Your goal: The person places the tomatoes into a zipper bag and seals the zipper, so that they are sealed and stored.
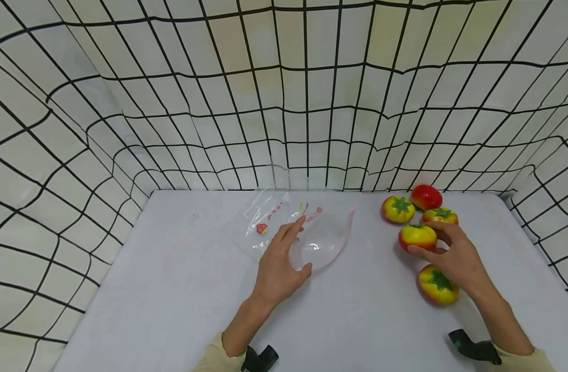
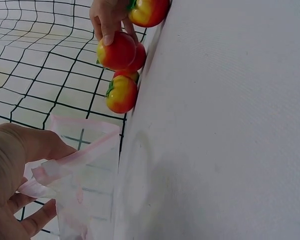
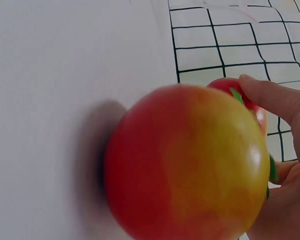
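My right hand (image 1: 458,256) pinches a yellow and red toy persimmon (image 1: 417,237) between thumb and fingers. Just nearer to me, another toy persimmon (image 1: 439,285) lies by the right wrist; it fills much of the right wrist view (image 3: 189,165) and mostly hides the held one. My left hand (image 1: 279,261) is at a clear plastic bag (image 1: 321,245) with a pink rim and strawberry prints, its thumb and fingers spread apart. In the left wrist view, the bag's pink rim (image 2: 90,145) passes between thumb and fingers; their exact contact is unclear.
Beyond the held fruit lie two toy persimmons with green tops (image 1: 398,209) (image 1: 441,215) and a red round fruit (image 1: 426,197). A white table (image 1: 172,289) is bordered by black wire grid (image 1: 307,119) at the back and both sides.
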Demonstrator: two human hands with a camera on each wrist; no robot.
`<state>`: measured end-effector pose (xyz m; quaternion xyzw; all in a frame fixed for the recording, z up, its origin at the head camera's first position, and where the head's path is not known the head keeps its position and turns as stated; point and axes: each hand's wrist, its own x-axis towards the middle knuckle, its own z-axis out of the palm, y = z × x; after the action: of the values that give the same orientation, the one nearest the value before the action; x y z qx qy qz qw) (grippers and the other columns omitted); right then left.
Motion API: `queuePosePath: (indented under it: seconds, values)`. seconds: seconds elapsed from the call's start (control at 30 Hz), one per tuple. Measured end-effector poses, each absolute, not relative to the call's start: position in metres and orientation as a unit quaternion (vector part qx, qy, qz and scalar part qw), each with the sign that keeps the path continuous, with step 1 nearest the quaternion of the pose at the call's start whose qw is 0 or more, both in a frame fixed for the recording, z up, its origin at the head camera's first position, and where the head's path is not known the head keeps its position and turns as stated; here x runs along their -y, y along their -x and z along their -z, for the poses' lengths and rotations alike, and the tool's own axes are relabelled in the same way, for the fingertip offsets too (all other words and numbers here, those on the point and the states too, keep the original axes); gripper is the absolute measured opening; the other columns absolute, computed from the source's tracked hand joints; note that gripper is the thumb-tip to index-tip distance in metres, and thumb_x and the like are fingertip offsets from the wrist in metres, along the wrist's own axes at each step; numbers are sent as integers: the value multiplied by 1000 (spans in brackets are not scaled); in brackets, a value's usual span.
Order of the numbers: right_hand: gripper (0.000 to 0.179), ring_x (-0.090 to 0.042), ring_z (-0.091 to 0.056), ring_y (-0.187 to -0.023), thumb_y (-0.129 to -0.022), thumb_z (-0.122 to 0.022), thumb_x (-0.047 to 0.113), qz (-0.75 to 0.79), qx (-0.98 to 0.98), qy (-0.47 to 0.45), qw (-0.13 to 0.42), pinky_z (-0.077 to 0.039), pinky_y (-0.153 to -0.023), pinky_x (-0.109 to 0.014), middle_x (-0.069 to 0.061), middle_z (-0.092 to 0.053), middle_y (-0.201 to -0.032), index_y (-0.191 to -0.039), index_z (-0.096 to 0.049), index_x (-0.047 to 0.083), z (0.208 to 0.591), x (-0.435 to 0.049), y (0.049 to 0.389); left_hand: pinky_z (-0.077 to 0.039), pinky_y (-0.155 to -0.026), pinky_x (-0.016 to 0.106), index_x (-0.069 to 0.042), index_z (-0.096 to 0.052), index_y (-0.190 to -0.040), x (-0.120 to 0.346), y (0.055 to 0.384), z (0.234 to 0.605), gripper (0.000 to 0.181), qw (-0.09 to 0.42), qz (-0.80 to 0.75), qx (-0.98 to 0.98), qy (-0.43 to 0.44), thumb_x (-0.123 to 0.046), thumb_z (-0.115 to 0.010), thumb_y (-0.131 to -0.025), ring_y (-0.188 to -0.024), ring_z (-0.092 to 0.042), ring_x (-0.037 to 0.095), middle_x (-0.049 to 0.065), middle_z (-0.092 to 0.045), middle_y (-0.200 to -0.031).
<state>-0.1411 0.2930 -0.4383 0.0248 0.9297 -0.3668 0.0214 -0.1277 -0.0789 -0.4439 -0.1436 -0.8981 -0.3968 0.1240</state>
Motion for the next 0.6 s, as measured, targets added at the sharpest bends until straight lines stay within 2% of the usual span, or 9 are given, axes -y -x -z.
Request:
queuePosePath:
  seconds: [0.1,0.17,0.23,0.3,0.37,0.47,0.53,0.6]
  values:
    - [89,-51,-47,-136,-90,-81,41,381,-924,-18,16,-59,-89,-17,-29,-39,-153,-157,-37,2,438,-287,140,-59,-101,39,-33,-40,-160,80,128,444,103,123,400,897,146,-4,-88,-74,-124,-60,17,-1,-61,-138]
    - [88,-50,-48,-137,-89,-81,40,391,-920,-12,13,-50,-83,-2,-29,-41,-154,-156,-38,3,437,-284,140,-59,-101,38,-32,-41,-160,80,128,444,102,125,399,897,146,-4,-88,-74,-124,-60,16,-1,-61,-138]
    - [87,-49,-49,-137,-89,-82,39,399,-917,-6,11,-45,-81,2,-28,-43,-154,-157,-39,4,436,-281,139,-59,-101,38,-32,-41,-160,80,128,445,102,127,398,897,146,-4,-88,-74,-123,-60,16,-2,-61,-138]
    - [86,-49,-53,-135,-89,-82,40,399,-917,-2,8,-53,-86,-7,-27,-47,-152,-156,-40,5,435,-278,139,-59,-100,38,-33,-40,-160,80,128,445,102,128,397,897,147,-4,-87,-74,-123,-60,16,-2,-61,-138]
    - [83,-48,-57,-132,-89,-81,41,395,-919,2,7,-60,-91,-23,-26,-50,-151,-156,-42,8,434,-274,138,-59,-101,38,-33,-40,-160,80,129,445,102,128,398,897,148,-4,-87,-74,-123,-60,16,-1,-61,-138]
    - [80,-46,-61,-126,-89,-81,43,388,-921,7,8,-62,-94,-47,-23,-53,-149,-154,-45,13,433,-269,138,-59,-101,39,-33,-40,-160,80,129,444,102,126,397,897,147,-4,-87,-74,-123,-60,16,0,-61,-138]
    - [78,-44,-63,-124,-89,-80,44,384,-923,8,10,-62,-93,-50,-21,-54,-148,-154,-47,15,432,-266,137,-59,-101,39,-32,-41,-160,80,128,444,101,126,397,897,146,-4,-87,-74,-123,-60,16,1,-62,-138]
    - [77,-43,-65,-122,-89,-80,45,379,-925,9,10,-62,-93,-47,-21,-57,-146,-153,-48,15,431,-263,137,-59,-101,39,-32,-41,-160,80,128,444,101,124,397,898,144,-3,-86,-74,-124,-60,16,1,-62,-138]
